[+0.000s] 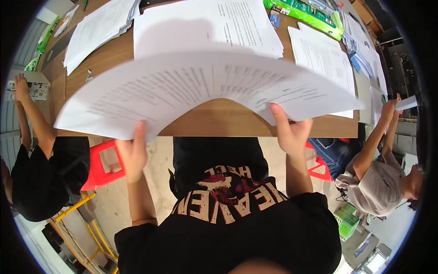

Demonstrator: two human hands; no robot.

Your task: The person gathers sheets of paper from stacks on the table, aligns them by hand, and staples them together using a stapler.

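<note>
A printed paper sheet [212, 68] hangs in front of me over the table edge, bowed into an arch and slightly blurred. My left hand [132, 153] grips its lower left part, thumb on the near face. At the lower right, my right hand [292, 132] pinches the paper the same way. Whether it is one sheet or a few together, I cannot tell. Directly behind it lies a broad stack of printed paper [182, 32], partly covered by the held paper.
More paper stacks lie on the brown table [223, 119]: one at left [98, 32], one at right [321, 57]. A green package [310, 20] is at the back right. Red stools [107, 164] stand below. People work on both sides; the right one holds paper [406, 103].
</note>
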